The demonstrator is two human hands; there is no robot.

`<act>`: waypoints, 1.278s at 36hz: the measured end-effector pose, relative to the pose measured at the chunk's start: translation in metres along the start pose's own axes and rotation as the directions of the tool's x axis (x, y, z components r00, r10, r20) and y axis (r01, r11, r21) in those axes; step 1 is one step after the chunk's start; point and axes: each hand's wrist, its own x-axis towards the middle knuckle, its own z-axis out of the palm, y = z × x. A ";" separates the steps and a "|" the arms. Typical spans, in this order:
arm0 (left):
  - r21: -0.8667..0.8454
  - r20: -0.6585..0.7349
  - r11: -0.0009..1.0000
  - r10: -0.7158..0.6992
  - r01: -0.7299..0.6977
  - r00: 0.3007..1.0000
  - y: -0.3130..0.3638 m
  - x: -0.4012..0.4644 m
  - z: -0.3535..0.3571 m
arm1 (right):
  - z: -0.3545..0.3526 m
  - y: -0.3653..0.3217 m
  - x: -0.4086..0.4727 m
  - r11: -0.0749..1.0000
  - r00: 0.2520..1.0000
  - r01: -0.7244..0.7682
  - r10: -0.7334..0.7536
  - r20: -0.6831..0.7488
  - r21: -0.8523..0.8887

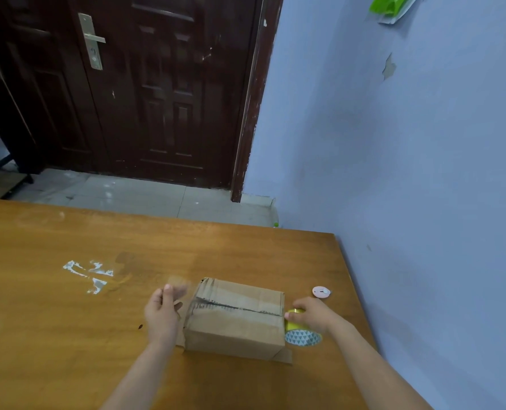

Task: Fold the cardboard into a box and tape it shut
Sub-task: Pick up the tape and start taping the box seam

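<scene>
A small brown cardboard box (237, 318) stands folded on the wooden table (68, 321), its top flaps closed with clear tape running along the seam. My right hand (310, 315) grips a roll of tape (302, 334) with a yellowish band and a patterned core, pressed against the box's right end. My left hand (163, 312) hovers just off the box's left end, fingers apart and blurred, holding nothing that I can see. Lower flaps stick out at the box's bottom corners.
A small round pink object (321, 292) lies on the table behind my right hand. White residue marks (89, 275) stain the tabletop at the left. The table's right edge runs along a blue wall (423, 173); a dark door (142, 84) stands beyond.
</scene>
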 end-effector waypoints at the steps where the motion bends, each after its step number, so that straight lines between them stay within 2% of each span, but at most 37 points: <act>1: 0.027 0.006 1.000 0.001 -0.001 1.000 -0.003 0.002 -0.002 | 0.000 0.001 0.001 1.000 1.000 0.000 0.000 -0.003 -0.006; 6: 0.053 -0.024 0.997 -0.062 0.063 0.998 -0.018 0.010 -0.005 | 0.002 0.001 0.001 1.000 1.000 -0.003 0.003 0.001 -0.016; 11: 0.015 -0.059 0.965 -0.260 0.261 0.964 -0.031 0.017 -0.006 | 0.003 -0.002 -0.002 1.000 1.000 -0.014 0.014 -0.007 -0.027; 15: 0.078 -0.057 0.936 -0.341 0.344 0.938 -0.040 0.023 -0.007 | 0.004 -0.003 -0.003 1.000 1.000 -0.010 0.010 -0.009 -0.029; 28: 0.236 0.016 0.885 -0.416 0.401 0.909 -0.045 0.027 -0.006 | 0.005 -0.006 -0.007 1.000 1.000 -0.010 0.010 -0.005 0.015; 34: 0.360 0.010 0.818 -0.484 0.448 0.875 -0.060 0.027 -0.015 | 0.006 -0.008 -0.007 1.000 1.000 -0.008 0.008 -0.008 0.010; 40: 0.318 0.030 0.795 -0.552 0.516 0.833 -0.068 0.023 -0.023 | 0.008 -0.008 -0.009 1.000 1.000 0.001 -0.001 -0.031 -0.005; 44: 0.175 -0.022 0.846 -0.507 0.503 0.861 -0.049 0.037 -0.021 | 0.010 -0.012 -0.009 1.000 1.000 0.014 -0.014 -0.019 -0.008; 46: 0.187 0.015 0.873 -0.462 0.451 0.887 -0.034 0.042 -0.016 | 0.012 -0.013 -0.008 1.000 1.000 0.017 -0.016 -0.019 0.003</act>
